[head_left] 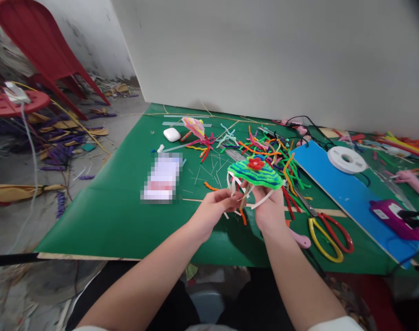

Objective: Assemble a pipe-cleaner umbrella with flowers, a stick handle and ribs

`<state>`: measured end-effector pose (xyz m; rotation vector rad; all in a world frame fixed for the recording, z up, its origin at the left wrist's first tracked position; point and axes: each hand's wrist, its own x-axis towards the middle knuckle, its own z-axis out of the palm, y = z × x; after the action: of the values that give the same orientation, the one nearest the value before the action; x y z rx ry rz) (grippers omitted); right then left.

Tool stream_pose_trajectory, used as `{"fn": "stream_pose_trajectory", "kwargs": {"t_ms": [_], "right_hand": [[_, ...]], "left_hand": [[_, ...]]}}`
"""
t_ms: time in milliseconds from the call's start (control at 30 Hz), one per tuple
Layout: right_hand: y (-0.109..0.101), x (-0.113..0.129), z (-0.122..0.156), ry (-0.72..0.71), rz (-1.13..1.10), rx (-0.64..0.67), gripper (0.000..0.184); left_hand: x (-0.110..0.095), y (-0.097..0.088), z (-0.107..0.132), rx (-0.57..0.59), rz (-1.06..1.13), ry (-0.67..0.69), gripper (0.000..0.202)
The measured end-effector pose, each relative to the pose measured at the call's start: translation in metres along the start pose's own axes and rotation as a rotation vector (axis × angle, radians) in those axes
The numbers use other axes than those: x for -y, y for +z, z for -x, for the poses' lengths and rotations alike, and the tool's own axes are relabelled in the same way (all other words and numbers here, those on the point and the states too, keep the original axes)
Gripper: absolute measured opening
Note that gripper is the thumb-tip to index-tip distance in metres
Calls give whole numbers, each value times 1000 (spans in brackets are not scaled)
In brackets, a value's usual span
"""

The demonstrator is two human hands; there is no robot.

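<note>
A small umbrella-shaped craft (256,173) of green and blue pipe cleaners, with a red flower on top and white strips hanging from its rim, is held up over the green table (106,207). My right hand (269,212) grips it from underneath. My left hand (214,208) pinches one of the white strips at its left edge. Both hands are closed on the craft. Behind it lies a heap of loose pipe cleaners (271,151) in many colours.
Scissors (328,232) with red and yellow handles lie right of my hands. A blue board (350,193) carries a white tape roll (346,159) and a purple glue gun (393,218). A white earbud case (172,134) and a pink craft (195,126) sit farther back. A red chair (44,46) stands left.
</note>
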<state>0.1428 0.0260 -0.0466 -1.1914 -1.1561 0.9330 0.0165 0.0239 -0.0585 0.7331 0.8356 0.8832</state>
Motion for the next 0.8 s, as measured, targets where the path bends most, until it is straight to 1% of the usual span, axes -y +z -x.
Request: {"fn": "stream_pose_trajectory", "kwargs": {"t_ms": [100,167,233,300,400,500,567,633,733,800], "right_hand": [[0,-2,2,78,25,47,28],[0,-3,4,147,-12,96,28],[2,-3,7,185,-75,155,26],[6,-1,10,181,-111,209,24],[12,5,15,156,-107,274,23],[11,12,17,132,-86,348,23],[6,16,15,85,-26,388,22],[0,18,11,54,61,398,20],[-6,15,3,73,225,355,23],[-6,10,-1,45,427,320,21]], "left_hand": [[2,0,0,72,162,-39,20],[3,1,1,115,235,-22,21],[4,2,2,128,273,5,22],[4,2,2,113,290,48,24],[3,-1,2,91,277,90,28],[-4,-3,4,68,266,102,30],[-12,-5,6,66,268,129,30],[-23,-8,7,55,262,185,29],[-40,-16,10,-5,277,338,22],[-51,-24,12,-47,267,467,19]]}}
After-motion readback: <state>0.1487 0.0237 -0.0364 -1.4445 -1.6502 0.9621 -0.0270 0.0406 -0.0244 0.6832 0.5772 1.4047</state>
